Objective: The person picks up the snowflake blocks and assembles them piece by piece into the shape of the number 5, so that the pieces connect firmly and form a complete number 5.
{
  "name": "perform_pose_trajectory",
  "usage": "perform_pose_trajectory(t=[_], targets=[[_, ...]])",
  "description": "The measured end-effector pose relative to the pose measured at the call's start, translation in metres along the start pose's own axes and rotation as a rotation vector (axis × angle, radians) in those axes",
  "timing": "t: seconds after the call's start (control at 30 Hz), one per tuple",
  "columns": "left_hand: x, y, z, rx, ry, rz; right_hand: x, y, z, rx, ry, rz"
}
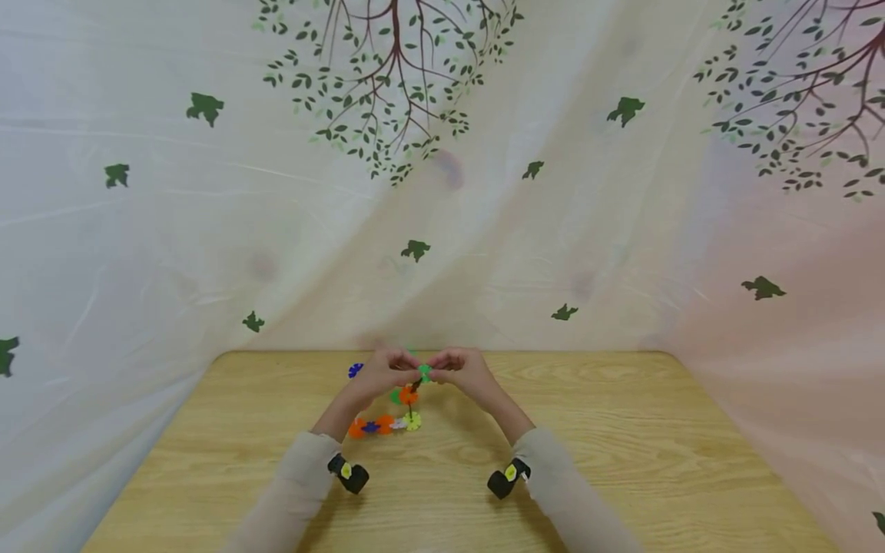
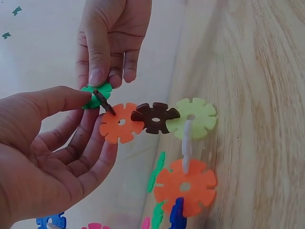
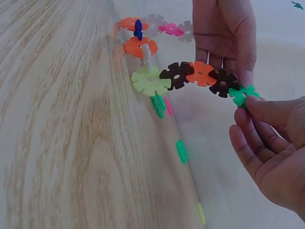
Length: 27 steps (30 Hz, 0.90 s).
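Observation:
Between my hands is a green snowflake disc (image 2: 104, 88), a flat plastic toy piece with notched petals. My left hand (image 1: 376, 376) pinches it from the left with thumb and fingers. From the other side my right hand (image 1: 472, 373) pinches the same disc's edge. It is slotted into a dark brown disc (image 3: 223, 82). From there a chain runs through an orange disc (image 3: 200, 74), another brown disc (image 2: 155, 118) and a yellow-green disc (image 2: 195, 118). A white disc (image 2: 187, 145) and another orange disc (image 2: 186, 187) follow. The left fingers lie close behind the first orange disc.
More of the chain, with a blue disc (image 3: 138, 29) and a pink disc (image 3: 170, 29), lies on the wooden table (image 1: 588, 445). Loose green discs (image 3: 181, 150) lie near the table's far edge. Behind it hangs a pale printed cloth (image 1: 484, 292).

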<state>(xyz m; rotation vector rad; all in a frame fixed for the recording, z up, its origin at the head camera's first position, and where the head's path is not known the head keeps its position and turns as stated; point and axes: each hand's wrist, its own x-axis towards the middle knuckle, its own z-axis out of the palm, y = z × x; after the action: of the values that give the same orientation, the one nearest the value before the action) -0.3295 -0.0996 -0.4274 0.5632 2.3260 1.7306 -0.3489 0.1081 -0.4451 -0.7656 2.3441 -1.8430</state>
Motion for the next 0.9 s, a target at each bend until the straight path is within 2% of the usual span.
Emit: perform_pose_trajectory(t=[0.27,0.5,0.57,0.63,0.73,0.8,0.9], targets=[[0.002,-0.004,-0.006,0.043,0.006,0.031,0.001,-0.008,0.0,-0.002,-0.055,0.024],[0.001,-0.006,-0.017,0.039,0.021,0.03,-0.005,-0.028,-0.002,-0.086,-0.122,-0.002],[-0.003,0.0,-0.019,0.04,0.022,0.029,-0.005,-0.027,0.001,-0.117,-0.152,-0.006],[-0.008,0.006,-0.021,0.052,0.021,0.03,0.0,-0.014,0.003,-0.137,-0.186,-0.013],[-0.009,0.006,-0.022,0.071,0.033,0.033,0.006,0.005,0.008,-0.165,-0.234,0.014],[-0.007,-0.001,-0.024,0.081,0.045,0.032,0.011,0.017,0.011,-0.184,-0.256,0.016],[-0.004,-0.01,-0.026,0.093,0.061,0.032,0.013,0.018,0.017,-0.225,-0.274,0.026]])
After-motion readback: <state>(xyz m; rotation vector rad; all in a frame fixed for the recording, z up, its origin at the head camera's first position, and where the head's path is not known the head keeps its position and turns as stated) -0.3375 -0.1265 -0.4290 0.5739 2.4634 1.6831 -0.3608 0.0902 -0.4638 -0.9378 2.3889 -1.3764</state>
